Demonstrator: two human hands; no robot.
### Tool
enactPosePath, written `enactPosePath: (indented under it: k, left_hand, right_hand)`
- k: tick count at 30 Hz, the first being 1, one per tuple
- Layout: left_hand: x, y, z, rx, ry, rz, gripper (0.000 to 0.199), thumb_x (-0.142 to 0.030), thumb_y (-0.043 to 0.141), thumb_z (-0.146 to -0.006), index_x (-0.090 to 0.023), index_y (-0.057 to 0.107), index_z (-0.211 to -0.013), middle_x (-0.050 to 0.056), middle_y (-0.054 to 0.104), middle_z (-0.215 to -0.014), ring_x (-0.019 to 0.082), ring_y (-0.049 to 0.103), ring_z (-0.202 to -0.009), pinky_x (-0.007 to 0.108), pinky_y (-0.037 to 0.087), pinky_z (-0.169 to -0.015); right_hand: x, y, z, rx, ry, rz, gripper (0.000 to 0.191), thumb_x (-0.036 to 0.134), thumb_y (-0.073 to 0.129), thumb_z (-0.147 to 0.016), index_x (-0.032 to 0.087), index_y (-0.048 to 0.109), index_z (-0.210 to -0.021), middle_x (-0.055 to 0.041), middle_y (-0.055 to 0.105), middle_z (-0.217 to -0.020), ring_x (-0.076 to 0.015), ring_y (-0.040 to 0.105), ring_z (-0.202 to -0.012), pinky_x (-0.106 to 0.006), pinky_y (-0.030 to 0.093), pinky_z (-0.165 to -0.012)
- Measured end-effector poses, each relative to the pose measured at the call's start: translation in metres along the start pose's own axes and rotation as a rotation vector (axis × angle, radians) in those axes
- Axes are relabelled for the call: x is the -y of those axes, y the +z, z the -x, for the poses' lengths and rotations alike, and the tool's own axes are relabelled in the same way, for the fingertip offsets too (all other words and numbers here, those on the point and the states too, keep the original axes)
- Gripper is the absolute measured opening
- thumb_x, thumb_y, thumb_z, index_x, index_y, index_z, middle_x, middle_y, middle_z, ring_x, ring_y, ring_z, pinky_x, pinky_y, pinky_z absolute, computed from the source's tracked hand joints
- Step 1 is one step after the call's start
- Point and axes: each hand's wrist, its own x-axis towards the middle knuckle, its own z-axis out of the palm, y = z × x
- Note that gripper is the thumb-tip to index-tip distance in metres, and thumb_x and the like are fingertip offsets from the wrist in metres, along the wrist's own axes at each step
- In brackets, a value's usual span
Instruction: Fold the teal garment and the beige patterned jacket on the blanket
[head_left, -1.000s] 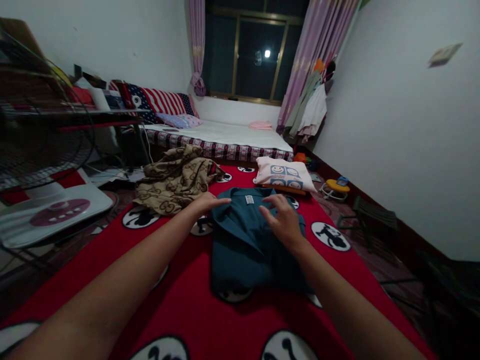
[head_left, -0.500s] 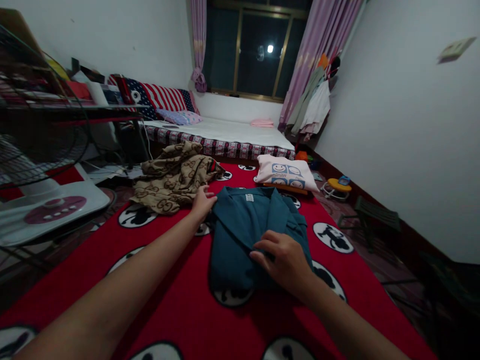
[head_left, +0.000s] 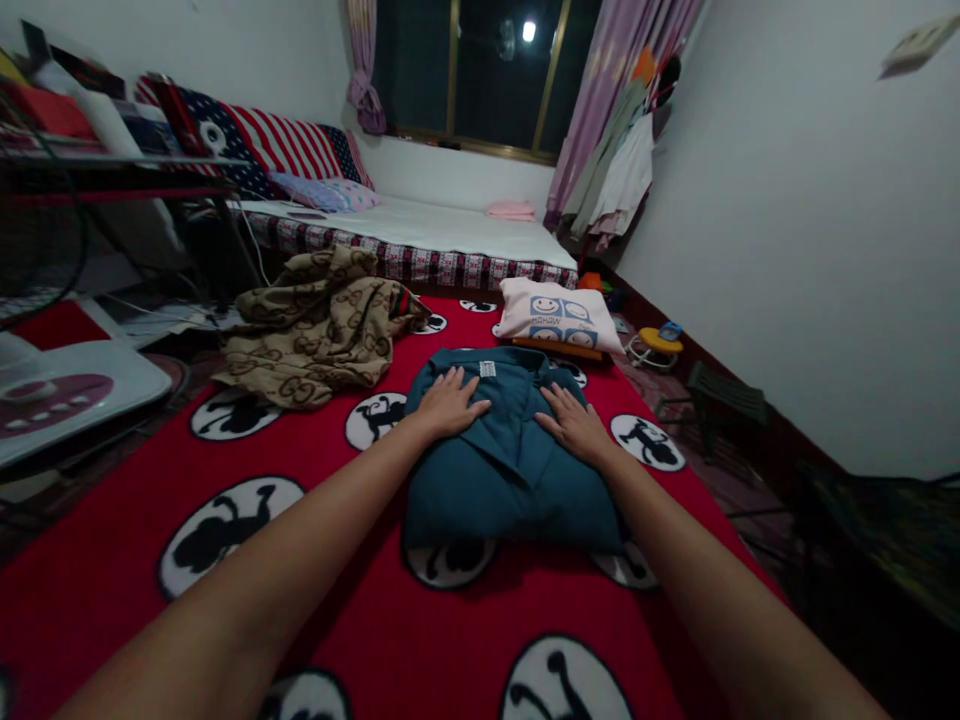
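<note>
A folded teal garment (head_left: 495, 490) with a collar and a small white label lies on the red patterned cloth (head_left: 375, 620). My left hand (head_left: 450, 403) rests flat on its upper left part, fingers spread, just beside the label. On the upper right part lies my right hand (head_left: 574, 422), its fingers also apart and pointing away from me. Neither hand is closed on the fabric.
A crumpled brown patterned garment (head_left: 322, 325) lies at the far left of the cloth, and a pale pillow (head_left: 559, 315) at its far end. Beyond stands a bed (head_left: 450, 230). A yellow stool (head_left: 658, 342) is on the right.
My left hand has moved from the garment's left edge onto its top. My right hand has moved away from me and flattened its fingers. The view has shifted somewhat.
</note>
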Motion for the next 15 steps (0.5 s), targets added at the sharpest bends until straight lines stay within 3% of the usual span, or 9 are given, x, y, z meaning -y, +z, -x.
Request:
enactPosePath:
  k: [4, 7, 9, 12, 15]
  left_hand:
    - [0.006, 0.007, -0.005, -0.075, 0.020, 0.023, 0.069, -0.055, 0.039, -0.092, -0.013, 0.035, -0.145, 0.018, 0.022, -0.154, 0.032, 0.013, -0.144, 0.047, 0.012, -0.116]
    - [0.008, 0.001, 0.011, -0.142, 0.105, 0.193, 0.057, -0.048, 0.043, -0.092, -0.015, 0.045, -0.139, 0.015, 0.029, -0.153, 0.029, 0.020, -0.143, 0.045, 0.018, -0.115]
    - [0.007, -0.006, 0.038, -0.310, 0.156, 0.331, 0.044, -0.040, 0.043, -0.093, -0.016, 0.055, -0.128, 0.013, 0.042, -0.146, 0.024, 0.035, -0.137, 0.039, 0.028, -0.112]
    - [0.005, -0.016, 0.096, -0.547, 0.194, 0.411, 0.029, -0.036, 0.043, -0.095, -0.017, 0.063, -0.104, 0.010, 0.061, -0.115, 0.019, 0.055, -0.113, 0.034, 0.040, -0.100]
    - [0.004, -0.022, 0.154, -0.492, 0.331, 0.318, 0.027, -0.043, 0.057, -0.088, -0.017, 0.062, -0.094, 0.008, 0.063, -0.098, 0.020, 0.057, -0.097, 0.034, 0.045, -0.091]
  right_hand:
    - [-0.006, 0.011, -0.001, -0.048, 0.015, 0.051, 0.059, 0.054, 0.035, -0.094, 0.028, 0.030, -0.147, -0.0084, 0.023, -0.156, -0.0294, 0.021, -0.143, -0.064, 0.022, -0.108]
    - [-0.004, 0.010, 0.001, -0.052, 0.023, 0.037, 0.058, 0.053, 0.036, -0.095, 0.028, 0.031, -0.147, -0.0083, 0.023, -0.156, -0.0296, 0.022, -0.143, -0.063, 0.023, -0.107]
    - [-0.004, 0.005, 0.002, -0.036, 0.031, 0.010, 0.057, 0.051, 0.038, -0.094, 0.027, 0.032, -0.146, -0.0093, 0.025, -0.155, -0.0302, 0.023, -0.142, -0.064, 0.024, -0.106]
    - [-0.001, -0.007, 0.006, 0.002, 0.055, -0.038, 0.055, 0.046, 0.047, -0.091, 0.024, 0.041, -0.142, -0.0129, 0.030, -0.152, -0.0336, 0.031, -0.138, -0.066, 0.025, -0.104]
    - [0.010, -0.022, 0.023, -0.154, 0.011, -0.118, 0.037, 0.039, 0.052, -0.089, 0.022, 0.062, -0.120, -0.0125, 0.050, -0.140, -0.0326, 0.046, -0.128, -0.063, 0.028, -0.104]
